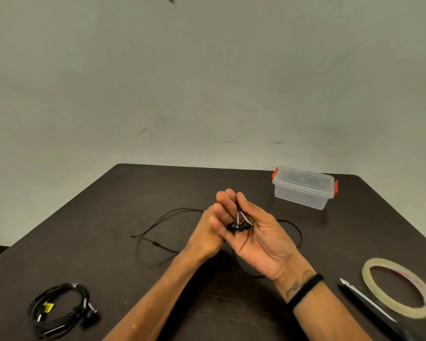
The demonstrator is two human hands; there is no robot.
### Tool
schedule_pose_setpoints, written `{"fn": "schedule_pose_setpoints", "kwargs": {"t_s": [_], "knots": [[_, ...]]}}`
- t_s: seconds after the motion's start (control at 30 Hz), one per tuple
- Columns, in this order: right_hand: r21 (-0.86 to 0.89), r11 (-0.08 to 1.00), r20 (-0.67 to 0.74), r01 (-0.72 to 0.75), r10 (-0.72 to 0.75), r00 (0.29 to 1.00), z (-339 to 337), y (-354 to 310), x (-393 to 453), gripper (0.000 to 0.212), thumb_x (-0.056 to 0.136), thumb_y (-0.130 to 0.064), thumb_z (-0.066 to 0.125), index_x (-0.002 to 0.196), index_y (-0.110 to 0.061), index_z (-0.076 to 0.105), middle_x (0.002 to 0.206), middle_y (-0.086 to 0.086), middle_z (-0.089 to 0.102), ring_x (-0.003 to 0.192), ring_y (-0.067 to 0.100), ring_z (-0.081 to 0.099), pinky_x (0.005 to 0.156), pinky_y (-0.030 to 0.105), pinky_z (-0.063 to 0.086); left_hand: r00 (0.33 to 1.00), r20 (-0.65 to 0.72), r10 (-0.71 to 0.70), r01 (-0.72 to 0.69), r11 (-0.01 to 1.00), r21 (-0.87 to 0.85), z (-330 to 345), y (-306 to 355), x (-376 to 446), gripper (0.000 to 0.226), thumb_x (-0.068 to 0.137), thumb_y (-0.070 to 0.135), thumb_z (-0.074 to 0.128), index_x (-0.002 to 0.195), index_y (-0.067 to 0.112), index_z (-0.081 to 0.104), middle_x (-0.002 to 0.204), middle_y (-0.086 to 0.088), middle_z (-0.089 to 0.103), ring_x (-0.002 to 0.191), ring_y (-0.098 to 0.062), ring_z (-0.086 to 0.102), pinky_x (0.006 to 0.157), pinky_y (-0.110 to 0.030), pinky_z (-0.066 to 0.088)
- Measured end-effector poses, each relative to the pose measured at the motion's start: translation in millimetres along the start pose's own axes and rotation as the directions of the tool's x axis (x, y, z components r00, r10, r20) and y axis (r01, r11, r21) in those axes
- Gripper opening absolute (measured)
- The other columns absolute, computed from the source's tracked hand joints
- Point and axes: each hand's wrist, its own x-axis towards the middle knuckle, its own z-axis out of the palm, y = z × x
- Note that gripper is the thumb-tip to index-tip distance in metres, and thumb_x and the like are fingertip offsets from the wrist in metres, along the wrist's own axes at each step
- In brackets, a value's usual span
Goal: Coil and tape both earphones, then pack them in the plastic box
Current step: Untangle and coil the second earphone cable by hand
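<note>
Two hands (234, 225) holding earbuds (237, 226) (cable trailing), box (304, 187) closed

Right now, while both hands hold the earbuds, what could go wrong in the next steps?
1. The loose cable sprawls in crossing loops on the table; it may knot while being coiled.
2. The scissors lie near the right hand's forearm, tip forward; a sweep could catch them.
3. The plastic box looks closed, so packing needs a free hand.

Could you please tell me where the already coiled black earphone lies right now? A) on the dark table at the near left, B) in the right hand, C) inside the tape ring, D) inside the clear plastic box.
A: the coiled black earphone bundle rests on the dark table at the near left, apart from both hands.
</note>
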Motion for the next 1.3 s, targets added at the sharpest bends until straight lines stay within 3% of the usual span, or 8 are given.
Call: {"fn": "schedule_pose_setpoints", "kwargs": {"t_s": [0.1, 0.2, 0.43, 0.6, 0.83, 1.0, 1.13, 1.3], "knots": [[-0.025, 1.0, 0.072, 0.014, -0.012, 0.997, 2, -4, 1, 0.037, 0.105, -0.02, 0.047, 0.107, 0.0, 0.077, 0.131, 0.026, 0.07, 0.119, 0.038, 0.071, 0.101, 0.051, 0.058, 0.998, -0.016, -0.058, 0.057, 0.998, -0.014, 0, 3, 0, 0.021, 0.09, 0.015, 0.045, 0.088, 0.02, 0.065, 0.077, 0.01, 0.064, 0.073, 0.01, 0.06, 0.062, -0.016, 0.049], [-0.064, 0.99, 0.076, 0.123, -0.118, 0.99, 1, -19, 0, 0.038, 0.109, -0.018, 0.042, 0.116, 0.002, 0.074, 0.146, 0.027, 0.06, 0.137, 0.04, 0.058, 0.117, 0.051, 0.041, 0.99, 0.073, -0.123, 0.123, 0.992, 0.0, 8, 7, 3, 0.027, 0.093, 0.021, 0.043, 0.072, 0.021, 0.06, 0.064, 0.005, 0.06, 0.062, -0.007, 0.052, 0.061, -0.043, 0.047], [-0.191, 0.931, -0.151, 0.312, -0.342, 0.928, -10, -36, 4, 0.025, 0.108, -0.016, 0.046, 0.107, -0.003, 0.067, 0.126, 0.024, 0.072, 0.122, 0.036, 0.07, 0.115, 0.046, 0.045, 0.991, 0.129, 0.032, -0.099, 0.825, 0.556, 12, 16, -3, 0.045, 0.107, 0.054, 0.032, 0.077, 0.025, 0.051, 0.062, 0.005, 0.056, 0.062, -0.021, 0.06, 0.065, -0.041, 0.052], [-0.741, 0.626, -0.236, 0.244, -0.583, 0.777, -28, -40, 7, 0.034, 0.101, -0.014, 0.042, 0.077, -0.011, 0.067, 0.089, 0.02, 0.079, 0.098, 0.036, 0.075, 0.094, 0.046, 0.048, 0.983, 0.016, 0.186, -0.146, 0.718, 0.68, 6, 18, -3, 0.062, 0.106, 0.061, 0.031, 0.062, 0.018, 0.036, 0.049, 0.002, 0.037, 0.048, -0.021, 0.038, 0.053, -0.041, 0.045], [-0.886, 0.463, -0.193, -0.03, -0.308, 0.932, -29, -23, 5, 0.038, 0.099, -0.016, 0.046, 0.08, 0.001, 0.074, 0.085, 0.02, 0.075, 0.08, 0.025, 0.067, 0.071, 0.034, 0.052, 0.871, -0.094, 0.482, -0.302, 0.677, 0.671, 0, 27, -4, 0.046, 0.108, 0.044, 0.049, 0.072, 0.022, 0.065, 0.057, 0.01, 0.055, 0.049, -0.007, 0.042, 0.046, -0.032, 0.041], [-0.8, 0.587, -0.155, -0.129, 0.006, 0.988, -26, -14, 5, 0.047, 0.097, -0.02, 0.043, 0.097, 0.024, 0.059, 0.087, 0.035, 0.063, 0.075, 0.034, 0.067, 0.082, 0.048, 0.054, 0.819, -0.241, 0.521, -0.299, 0.746, 0.595, -9, 30, -2, 0.054, 0.111, 0.038, 0.045, 0.06, 0.021, 0.053, 0.052, 0.01, 0.051, 0.046, -0.009, 0.048, 0.045, -0.035, 0.039], [-0.738, 0.633, -0.16, -0.233, 0.171, 0.972, -16, -5, -1, 0.032, 0.099, -0.018, 0.037, 0.075, -0.005, 0.054, 0.059, 0.011, 0.044, 0.051, 0.024, 0.045, 0.073, 0.044, 0.053, 0.819, -0.271, 0.506, -0.282, 0.766, 0.578, -12, 32, 0, 0.053, 0.11, 0.04, 0.044, 0.06, 0.023, 0.044, 0.051, 0.012, 0.04, 0.044, -0.01, 0.038, 0.045, -0.027, 0.031], [-0.67, 0.67, -0.115, -0.319, 0.331, 0.936, -13, 2, -3, 0.057, 0.103, -0.044, 0.027, 0.063, -0.011, 0.05, 0.053, 0.006, 0.037, 0.049, 0.023, 0.038, 0.074, 0.041, 0.052, 0.84, -0.331, 0.43, -0.223, 0.83, 0.511, -14, 25, 2, 0.059, 0.11, 0.042, 0.043, 0.057, 0.016, 0.046, 0.047, 0.008, 0.041, 0.041, -0.014, 0.041, 0.043, -0.033, 0.033]]}}
